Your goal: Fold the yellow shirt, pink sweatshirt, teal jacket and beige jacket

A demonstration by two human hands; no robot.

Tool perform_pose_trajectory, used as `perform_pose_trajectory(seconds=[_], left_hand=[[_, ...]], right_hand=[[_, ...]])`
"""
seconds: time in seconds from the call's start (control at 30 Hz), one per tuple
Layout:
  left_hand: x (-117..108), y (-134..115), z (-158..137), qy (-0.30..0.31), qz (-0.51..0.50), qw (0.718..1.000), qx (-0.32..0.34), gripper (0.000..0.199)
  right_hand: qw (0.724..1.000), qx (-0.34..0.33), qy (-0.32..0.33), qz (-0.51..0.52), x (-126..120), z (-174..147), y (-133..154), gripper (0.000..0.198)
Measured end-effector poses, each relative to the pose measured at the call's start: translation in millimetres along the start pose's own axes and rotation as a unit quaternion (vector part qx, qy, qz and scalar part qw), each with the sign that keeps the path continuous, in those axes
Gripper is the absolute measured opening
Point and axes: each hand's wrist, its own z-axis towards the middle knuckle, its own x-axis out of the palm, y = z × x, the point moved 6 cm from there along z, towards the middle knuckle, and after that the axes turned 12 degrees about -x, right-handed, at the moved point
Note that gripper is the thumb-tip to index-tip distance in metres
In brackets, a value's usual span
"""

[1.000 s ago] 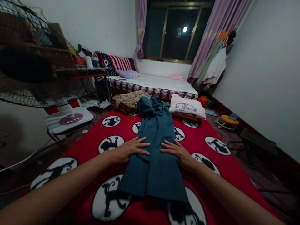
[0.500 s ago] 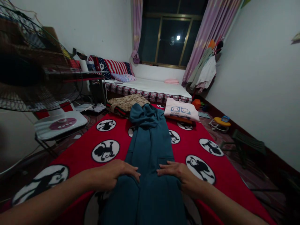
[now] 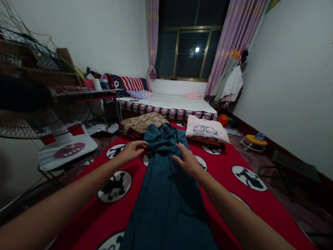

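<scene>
Both open and apparently gripping nothing, the left hand (image 3: pixel 132 151) at the left edge and the right hand (image 3: pixel 189 163) over the right side frame the bunched far end of a teal garment (image 3: pixel 159 194), laid lengthwise on a red blanket (image 3: pixel 224 168); contact is unclear. The step in hand appears to be straightening those folds, and the next move seems to call for a light hold on each side.

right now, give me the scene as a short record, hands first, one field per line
left hand: by the garment's bunched part, contact unclear
right hand: over the garment's right side, thumb apart
teal garment: stretched lengthwise, bunched at far end
red cover: monkey figures in white circles
far left: tan patterned cloth
far right: pink shirt
</scene>
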Motion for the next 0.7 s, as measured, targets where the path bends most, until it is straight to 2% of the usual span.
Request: perform_pose_trajectory(seconds=[0.03, 0.1, 0.17, 0.27, 0.4, 0.53, 0.6, 0.7], left_hand=[[-4.0, 5.0, 14.8, -0.055, 0.019, 0.998, -0.001, 0.038], [-7.9, 8.9, 40.8, -0.119, 0.066, 0.991, 0.01, 0.043], [-9.0, 7.9, 64.4, -0.151, 0.106, 0.982, 0.027, 0.049], [-7.2, 5.3, 98.8, -0.163, 0.149, 0.974, 0.044, 0.056], [-0.5, 3.7, 137.0, -0.123, 0.195, 0.972, 0.042, 0.054], [2.4, -8.8, 149.8, -0.039, 0.236, 0.969, 0.057, 0.018], [-5.7, -22.2, 146.7, -0.015, 0.228, 0.972, 0.055, 0.01], [-30.7, -52.4, 136.3, -0.002, 0.206, 0.978, 0.029, 0.02]], right_hand=[[0.999, 0.02, 0.003, -0.029, 14.2, 6.3, -8.2, 0.064], [0.996, 0.046, 0.037, -0.072, 40.4, 11.8, -22.4, 0.066], [0.991, 0.056, 0.072, -0.094, 59.2, 10.6, -33.2, 0.067], [0.99, 0.054, 0.074, -0.106, 69.3, 6.3, -42.4, 0.068], [0.992, 0.05, 0.06, -0.1, 68.8, 4.4, -45.7, 0.068], [0.995, 0.048, 0.037, -0.075, 65.2, 3.7, -46.2, 0.065], [0.997, 0.048, 0.018, -0.053, 63.2, 2.7, -47.0, 0.064], [0.998, 0.056, -0.036, -0.007, 57.6, 0.6, -50.5, 0.063]])
